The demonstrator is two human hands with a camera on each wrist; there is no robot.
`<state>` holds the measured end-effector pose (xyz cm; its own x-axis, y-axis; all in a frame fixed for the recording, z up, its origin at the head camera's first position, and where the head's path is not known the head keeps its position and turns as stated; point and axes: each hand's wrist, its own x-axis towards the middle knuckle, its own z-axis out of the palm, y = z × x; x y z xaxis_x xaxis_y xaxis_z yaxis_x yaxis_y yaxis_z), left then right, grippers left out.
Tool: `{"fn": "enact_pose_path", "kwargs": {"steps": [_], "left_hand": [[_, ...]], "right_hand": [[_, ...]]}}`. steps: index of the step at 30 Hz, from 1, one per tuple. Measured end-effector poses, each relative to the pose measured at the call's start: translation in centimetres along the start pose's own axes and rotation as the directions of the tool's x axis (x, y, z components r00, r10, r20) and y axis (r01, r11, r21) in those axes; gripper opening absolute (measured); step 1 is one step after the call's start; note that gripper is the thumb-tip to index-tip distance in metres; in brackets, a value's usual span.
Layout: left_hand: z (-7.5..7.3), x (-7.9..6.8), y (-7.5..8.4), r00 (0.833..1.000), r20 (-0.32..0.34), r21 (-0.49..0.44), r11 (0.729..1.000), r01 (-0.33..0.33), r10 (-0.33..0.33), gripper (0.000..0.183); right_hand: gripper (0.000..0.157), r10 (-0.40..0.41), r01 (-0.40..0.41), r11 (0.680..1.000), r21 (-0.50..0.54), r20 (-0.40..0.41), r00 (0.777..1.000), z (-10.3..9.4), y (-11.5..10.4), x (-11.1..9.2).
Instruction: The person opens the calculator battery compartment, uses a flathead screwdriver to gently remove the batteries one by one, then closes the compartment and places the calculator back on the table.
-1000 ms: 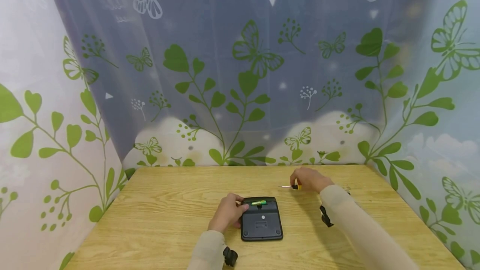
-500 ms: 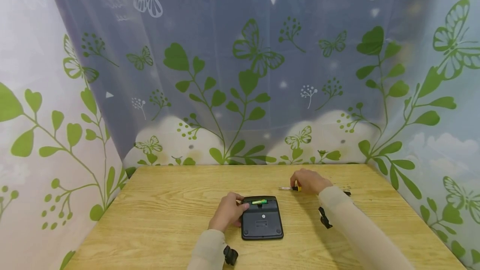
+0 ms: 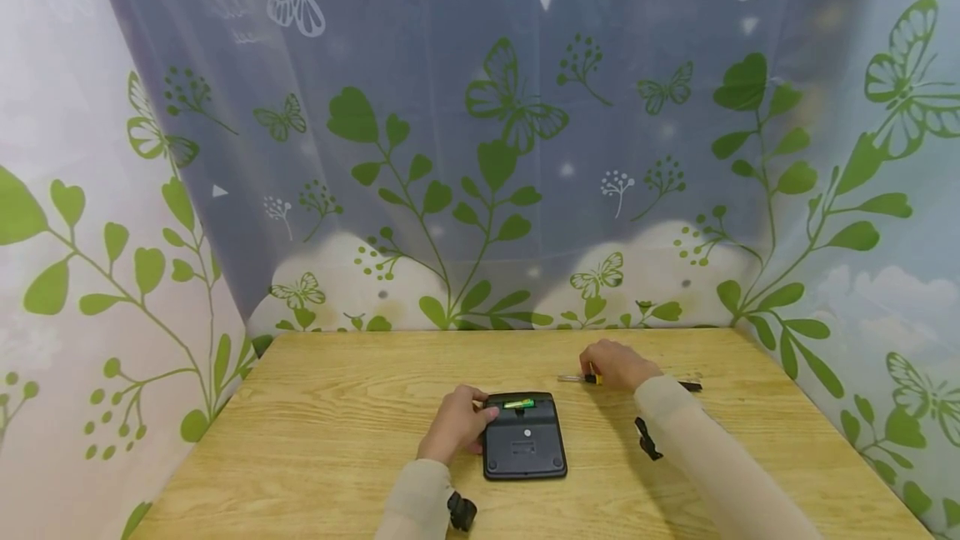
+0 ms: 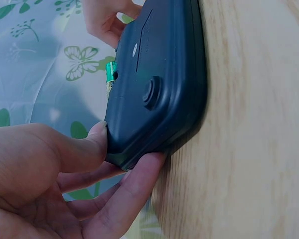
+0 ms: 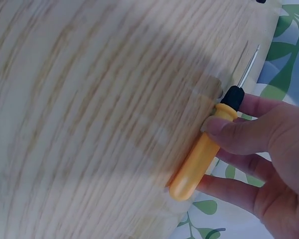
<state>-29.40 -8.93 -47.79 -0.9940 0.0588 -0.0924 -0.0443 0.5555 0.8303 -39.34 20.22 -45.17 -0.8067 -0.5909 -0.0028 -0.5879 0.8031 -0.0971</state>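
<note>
Held screwdriver (image 5: 202, 154) in right hand (image 3: 617, 365), shaft (image 3: 571, 378) leftward, beyond and right of black device (image 3: 517, 423) pinched in left hand (image 3: 453, 423).

The screwdriver (image 5: 198, 164) pairs a smooth, yellow plastic-looking handle (image 5: 193, 174) with a shiny metal shaft (image 5: 248, 67), while the black device (image 3: 542, 444) looks matt plastic, the battery (image 3: 518, 404) glossy, the tabletop (image 3: 322, 415) smooth wood-grained, and the right sleeve (image 3: 716, 448) matt cloth.

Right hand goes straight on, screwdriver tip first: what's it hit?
Looks free in the head view: the right hand, following the screwdriver, would run leftward over the table, narrowly beyond the black device and left hand. Height is unclear, so it might scrape the table.
</note>
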Motion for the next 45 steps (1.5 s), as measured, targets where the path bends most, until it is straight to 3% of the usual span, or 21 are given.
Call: {"fn": "enact_pose_path", "kwargs": {"steps": [7,18,31,45], "left_hand": [[0.0,0.0,0.2,1.000,0.001,-0.005,1.000,0.005,-0.005,0.042],[-0.4,0.1,0.7,1.000,0.003,0.006,1.000,-0.002,0.002,0.043],[-0.3,0.1,0.9,1.000,0.005,0.001,1.000,0.006,-0.006,0.043],[-0.1,0.0,0.2,1.000,0.010,0.006,1.000,0.012,-0.012,0.042]], "right_hand": [[0.022,-0.005,0.005,1.000,0.011,-0.026,1.000,0.1,0.0,0.0],[0.024,-0.013,0.013,1.000,-0.004,-0.031,0.999,-0.4,0.1,0.4],[0.025,0.031,-0.030,1.000,0.007,-0.018,0.999,-0.3,0.0,0.6],[0.021,-0.028,0.028,1.000,0.008,-0.041,0.999,0.6,0.1,0.3]]}}
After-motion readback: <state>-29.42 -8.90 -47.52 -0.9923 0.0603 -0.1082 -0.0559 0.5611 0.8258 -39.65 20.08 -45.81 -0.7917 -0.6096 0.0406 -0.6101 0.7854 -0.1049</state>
